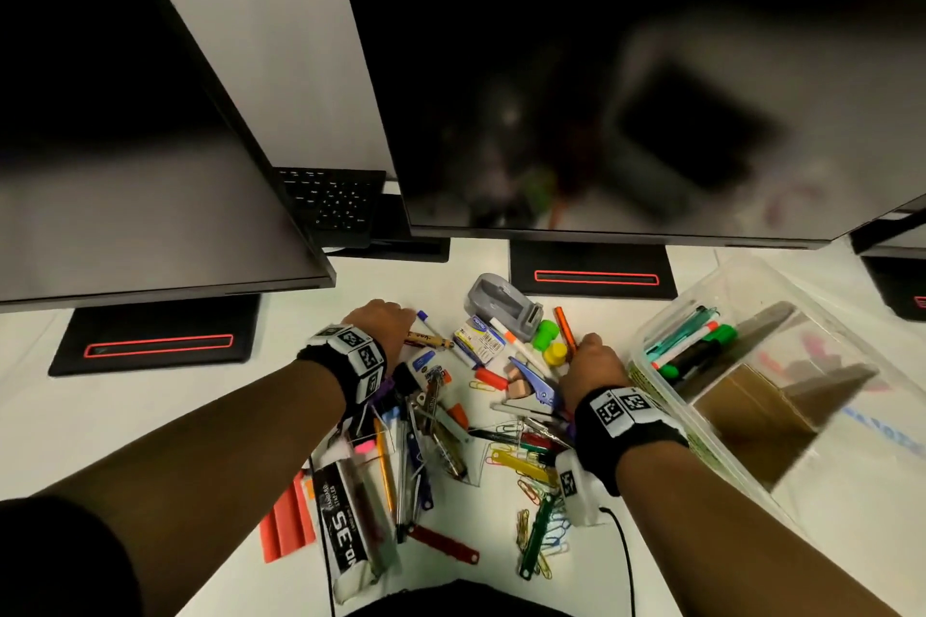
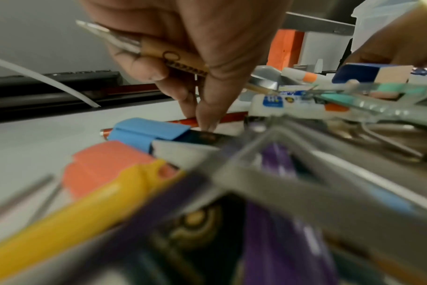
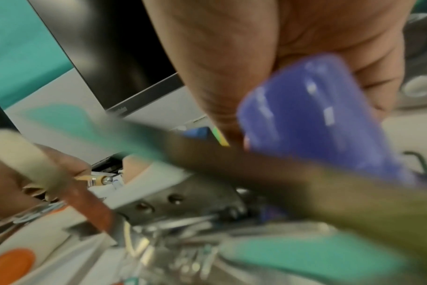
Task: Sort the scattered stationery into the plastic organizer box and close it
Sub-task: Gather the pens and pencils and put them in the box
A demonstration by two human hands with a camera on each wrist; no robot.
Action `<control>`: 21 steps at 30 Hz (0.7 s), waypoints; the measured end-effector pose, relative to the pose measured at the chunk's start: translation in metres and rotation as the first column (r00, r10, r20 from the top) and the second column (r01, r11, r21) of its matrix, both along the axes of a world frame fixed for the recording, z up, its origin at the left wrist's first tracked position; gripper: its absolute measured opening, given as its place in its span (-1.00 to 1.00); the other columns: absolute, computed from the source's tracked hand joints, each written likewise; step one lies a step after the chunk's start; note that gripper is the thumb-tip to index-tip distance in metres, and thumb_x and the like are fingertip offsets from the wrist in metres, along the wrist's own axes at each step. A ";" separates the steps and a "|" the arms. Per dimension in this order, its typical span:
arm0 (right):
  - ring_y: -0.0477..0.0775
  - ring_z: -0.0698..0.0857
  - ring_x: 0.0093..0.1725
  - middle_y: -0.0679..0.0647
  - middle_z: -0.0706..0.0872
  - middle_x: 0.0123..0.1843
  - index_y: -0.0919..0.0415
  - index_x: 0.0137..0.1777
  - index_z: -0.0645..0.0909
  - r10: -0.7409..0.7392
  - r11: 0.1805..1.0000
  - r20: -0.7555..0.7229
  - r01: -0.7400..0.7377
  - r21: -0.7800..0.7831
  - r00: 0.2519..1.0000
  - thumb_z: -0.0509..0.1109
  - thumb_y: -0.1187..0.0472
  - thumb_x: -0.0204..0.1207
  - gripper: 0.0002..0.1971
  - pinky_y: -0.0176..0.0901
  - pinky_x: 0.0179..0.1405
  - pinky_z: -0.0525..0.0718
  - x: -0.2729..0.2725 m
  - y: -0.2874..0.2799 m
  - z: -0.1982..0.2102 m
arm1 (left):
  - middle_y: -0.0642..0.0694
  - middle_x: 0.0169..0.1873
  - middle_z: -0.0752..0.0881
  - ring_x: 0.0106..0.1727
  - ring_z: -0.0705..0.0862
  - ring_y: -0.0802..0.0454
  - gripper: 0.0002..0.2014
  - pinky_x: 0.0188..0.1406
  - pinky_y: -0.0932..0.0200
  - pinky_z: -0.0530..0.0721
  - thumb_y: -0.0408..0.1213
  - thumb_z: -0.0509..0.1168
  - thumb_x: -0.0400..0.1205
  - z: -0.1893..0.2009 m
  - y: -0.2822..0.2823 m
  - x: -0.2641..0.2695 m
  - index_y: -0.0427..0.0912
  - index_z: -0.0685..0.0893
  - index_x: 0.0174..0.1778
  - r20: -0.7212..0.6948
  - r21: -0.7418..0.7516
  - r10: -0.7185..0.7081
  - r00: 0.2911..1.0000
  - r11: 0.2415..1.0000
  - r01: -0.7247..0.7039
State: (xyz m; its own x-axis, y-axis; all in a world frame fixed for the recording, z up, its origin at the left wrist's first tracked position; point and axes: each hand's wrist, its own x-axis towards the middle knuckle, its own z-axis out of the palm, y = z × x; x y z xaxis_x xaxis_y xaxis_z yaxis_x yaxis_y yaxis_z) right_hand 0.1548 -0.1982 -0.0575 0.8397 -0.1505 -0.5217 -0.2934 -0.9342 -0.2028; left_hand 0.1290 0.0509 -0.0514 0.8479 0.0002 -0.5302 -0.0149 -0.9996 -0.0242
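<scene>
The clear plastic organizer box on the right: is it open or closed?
Open. The clear plastic organizer box has no lid on; markers lie exposed inside.

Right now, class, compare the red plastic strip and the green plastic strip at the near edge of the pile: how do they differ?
The red strip slants across the view; the green strip points almost straight toward the person. The red strip lies mostly on the bare table; the green strip lies over coloured paper clips. Both are long, thin and outside the organizer box.
</scene>
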 end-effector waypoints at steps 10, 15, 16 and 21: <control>0.31 0.57 0.28 0.32 0.54 0.31 0.31 0.33 0.39 -0.072 0.986 0.100 0.055 0.158 0.992 0.16 0.41 0.56 -0.66 0.03 0.28 0.54 -0.006 0.007 0.015 | -0.13 0.19 0.57 0.28 0.48 -0.12 -0.67 0.21 0.04 0.51 -0.22 0.24 0.54 -0.004 0.003 0.005 -0.11 0.49 0.24 0.004 0.014 -0.048 0.999 0.999 0.048; 0.30 0.61 0.22 0.27 0.56 0.25 0.28 0.33 0.45 0.114 0.972 0.157 -0.143 0.187 0.981 0.36 0.33 0.49 -0.60 -0.02 0.26 0.55 -0.011 0.027 0.027 | -0.15 0.20 0.52 0.22 0.56 -0.13 -0.57 0.16 0.03 0.55 -0.26 0.30 0.55 -0.004 -0.001 0.009 -0.08 0.40 0.33 0.012 -0.005 -0.050 0.999 0.999 0.050; 0.28 0.63 0.21 0.25 0.57 0.24 0.24 0.34 0.48 0.173 0.967 0.158 -0.198 0.159 0.972 0.36 0.29 0.51 -0.61 -0.03 0.26 0.57 -0.012 0.030 0.026 | -0.16 0.20 0.51 0.20 0.58 -0.14 -0.58 0.14 0.03 0.57 -0.26 0.29 0.56 -0.004 -0.003 0.010 -0.09 0.39 0.34 0.008 -0.031 -0.057 0.998 0.998 0.057; 0.19 0.67 0.18 0.19 0.68 0.19 0.18 0.25 0.57 0.324 0.942 0.077 -0.329 0.059 0.943 0.29 0.22 0.57 -0.73 -0.06 0.18 0.61 -0.005 0.037 0.023 | -0.14 0.24 0.43 0.19 0.63 -0.14 -0.55 0.20 -0.01 0.64 -0.25 0.27 0.59 -0.004 -0.009 0.015 0.06 0.42 0.42 -0.026 -0.122 -0.083 0.996 0.989 0.079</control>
